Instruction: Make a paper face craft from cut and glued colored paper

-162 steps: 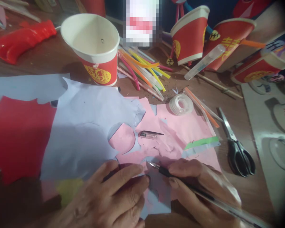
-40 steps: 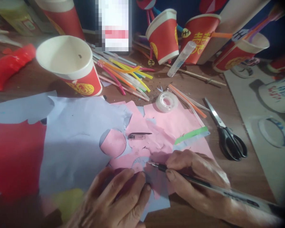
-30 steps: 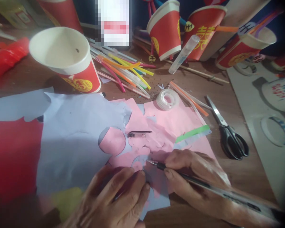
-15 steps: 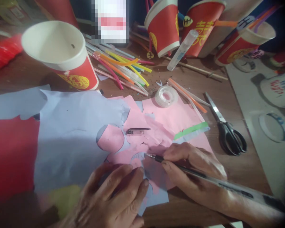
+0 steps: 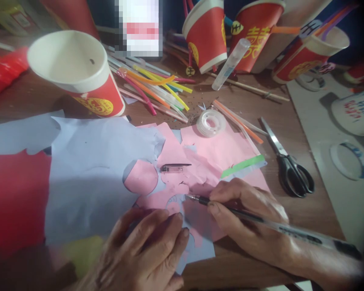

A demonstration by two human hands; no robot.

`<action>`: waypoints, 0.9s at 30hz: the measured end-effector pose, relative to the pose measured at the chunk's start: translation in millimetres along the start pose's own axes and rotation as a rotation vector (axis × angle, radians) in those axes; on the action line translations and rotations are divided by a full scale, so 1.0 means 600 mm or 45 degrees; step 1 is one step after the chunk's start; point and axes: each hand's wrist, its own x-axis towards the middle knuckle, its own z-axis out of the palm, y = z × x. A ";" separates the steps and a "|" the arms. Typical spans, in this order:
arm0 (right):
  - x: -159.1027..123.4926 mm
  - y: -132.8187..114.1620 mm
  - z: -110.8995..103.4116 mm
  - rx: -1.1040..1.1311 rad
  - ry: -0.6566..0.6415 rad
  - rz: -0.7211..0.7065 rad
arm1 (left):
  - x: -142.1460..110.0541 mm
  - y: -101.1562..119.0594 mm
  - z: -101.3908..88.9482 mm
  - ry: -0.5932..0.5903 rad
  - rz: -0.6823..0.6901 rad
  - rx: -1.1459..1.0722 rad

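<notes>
My right hand (image 5: 248,222) grips a black-and-clear pen (image 5: 261,219), its tip at a small pale blue paper piece (image 5: 178,198) that bears thin drawn curves. My left hand (image 5: 151,246) lies with fingers stretched over the paper scraps, fingertips just below the drawn lines. Pink paper (image 5: 212,153) with cut edges spreads under and beyond both hands. The pen's cap (image 5: 175,167) rests on the pink scraps above the tip. To its left, a round pink shape (image 5: 141,176) shows through a hole in the large pale blue sheet (image 5: 91,173).
Black-handled scissors (image 5: 291,169) lie at the right, a tape roll (image 5: 211,123) on the pink paper. Behind are a red-and-white paper cup (image 5: 109,95), loose straws (image 5: 157,87), a clear tube (image 5: 231,64) and several decorated cups. Red paper (image 5: 15,194) is at the left.
The pen's rear end has dipped slightly, while its tip stays at almost the same spot. My left hand has not visibly moved. The whole view has shifted a little.
</notes>
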 end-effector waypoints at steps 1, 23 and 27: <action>0.001 0.000 -0.001 0.013 0.006 0.010 | 0.000 0.000 0.000 0.007 0.002 0.002; 0.005 -0.004 -0.008 0.017 -0.081 -0.008 | 0.002 0.000 0.002 0.008 -0.009 0.000; 0.003 0.000 -0.004 0.000 -0.036 -0.018 | 0.001 -0.001 0.004 0.014 -0.007 0.008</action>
